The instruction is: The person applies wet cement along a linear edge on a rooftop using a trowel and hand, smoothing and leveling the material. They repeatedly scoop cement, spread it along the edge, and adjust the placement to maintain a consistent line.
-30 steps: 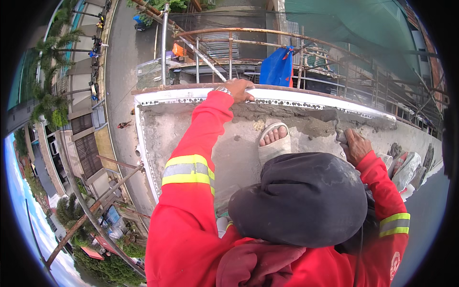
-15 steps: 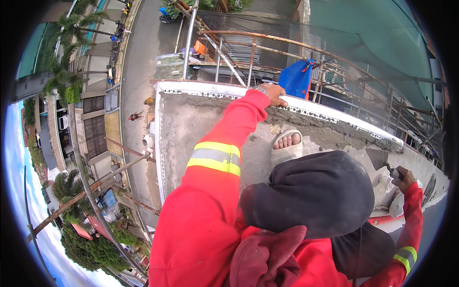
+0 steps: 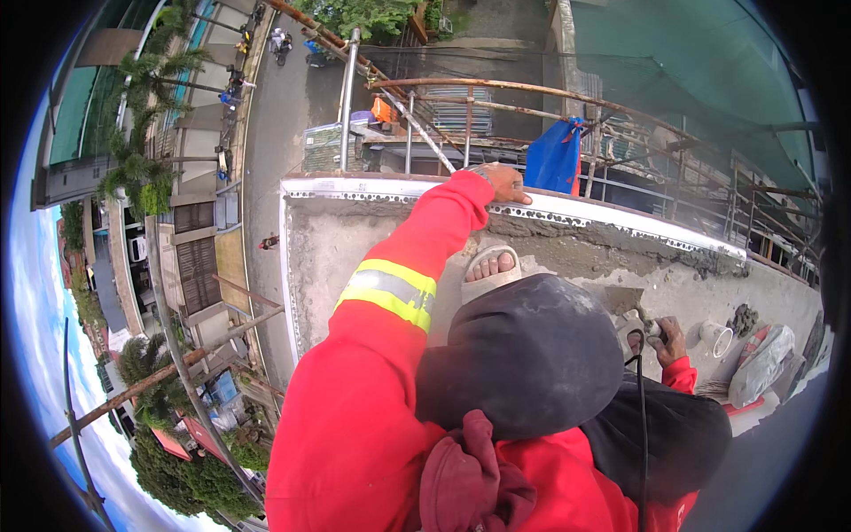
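Note:
My left hand (image 3: 507,184), red-sleeved, has its fingers curled over the white perforated edge trim (image 3: 581,211) along the concrete ledge (image 3: 341,248). Wet grey mortar (image 3: 594,238) lies along the trim's inner side. My right hand (image 3: 670,341), low at the right beside my foot (image 3: 635,339), is closed around something small and grey that I cannot make out. A white cup (image 3: 716,340) lies on its side just right of that hand, near a mortar lump (image 3: 742,319). My sandalled left foot (image 3: 489,266) is below my left hand, and my dark-trousered knee covers much of the ledge.
A plastic bag (image 3: 761,363) lies at the right of the ledge. Beyond the trim stand rusty scaffold pipes (image 3: 479,84), a blue tarp (image 3: 550,160) and green netting (image 3: 727,80). A street (image 3: 270,151) with small distant vehicles runs far below on the left, past more poles (image 3: 177,350).
My right hand has moved right from the mortar, then back leftward beside my foot. My left hand still grips the trim. The view has shifted, showing more of the ledge's right part.

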`<state>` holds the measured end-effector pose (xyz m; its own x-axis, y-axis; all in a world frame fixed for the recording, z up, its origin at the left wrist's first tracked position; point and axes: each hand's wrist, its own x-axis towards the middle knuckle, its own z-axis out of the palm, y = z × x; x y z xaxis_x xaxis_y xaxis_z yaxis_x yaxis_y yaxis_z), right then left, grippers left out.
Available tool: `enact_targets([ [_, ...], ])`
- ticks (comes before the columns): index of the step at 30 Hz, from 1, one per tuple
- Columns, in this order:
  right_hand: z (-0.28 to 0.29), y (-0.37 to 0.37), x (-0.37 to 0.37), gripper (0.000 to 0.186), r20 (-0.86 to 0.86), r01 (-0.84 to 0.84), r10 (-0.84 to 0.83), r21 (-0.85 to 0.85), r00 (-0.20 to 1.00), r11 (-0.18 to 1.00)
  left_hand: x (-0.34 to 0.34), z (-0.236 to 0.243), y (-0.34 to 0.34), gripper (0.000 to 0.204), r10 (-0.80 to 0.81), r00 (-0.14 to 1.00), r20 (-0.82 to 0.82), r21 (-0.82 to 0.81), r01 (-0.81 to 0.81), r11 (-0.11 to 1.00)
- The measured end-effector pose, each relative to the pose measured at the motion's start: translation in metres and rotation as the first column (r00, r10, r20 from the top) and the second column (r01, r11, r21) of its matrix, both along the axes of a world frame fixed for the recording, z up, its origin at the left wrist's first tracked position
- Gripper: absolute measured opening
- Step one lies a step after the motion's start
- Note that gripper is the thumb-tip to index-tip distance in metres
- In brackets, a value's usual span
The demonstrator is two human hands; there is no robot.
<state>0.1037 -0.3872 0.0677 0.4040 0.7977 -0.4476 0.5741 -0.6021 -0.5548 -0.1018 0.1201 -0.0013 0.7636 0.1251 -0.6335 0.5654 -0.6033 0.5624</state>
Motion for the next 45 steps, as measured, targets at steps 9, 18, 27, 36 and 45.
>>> enact_targets([
  [9,-0.043,0.005,0.004,0.045,0.069,0.058,-0.064,0.094,0.996,0.994,0.015,-0.005,-0.014,0.052,-0.057,0.998,0.017,-0.004,0.057,0.998],
  [18,0.038,-0.059,0.040,0.032,0.160,0.320,-0.451,0.506,0.878,0.801,0.049,0.008,-0.031,0.050,-0.194,0.977,-0.089,0.084,0.201,0.976],
  [27,0.047,-0.382,0.274,0.031,0.571,0.934,-0.788,0.357,-0.232,-0.015,0.059,0.005,-0.029,0.044,-0.183,0.967,-0.178,-0.026,0.181,0.983],
  [36,-0.051,-0.439,0.337,0.030,0.777,0.946,-0.579,-0.065,0.248,0.318,0.075,0.010,-0.043,0.046,-0.126,0.939,-0.321,0.022,0.141,0.990],
  [45,-0.037,-0.396,0.334,0.050,0.680,0.958,-0.701,-0.006,0.215,0.288,0.086,0.019,-0.052,0.057,-0.138,0.936,-0.324,0.057,0.165,0.985],
])
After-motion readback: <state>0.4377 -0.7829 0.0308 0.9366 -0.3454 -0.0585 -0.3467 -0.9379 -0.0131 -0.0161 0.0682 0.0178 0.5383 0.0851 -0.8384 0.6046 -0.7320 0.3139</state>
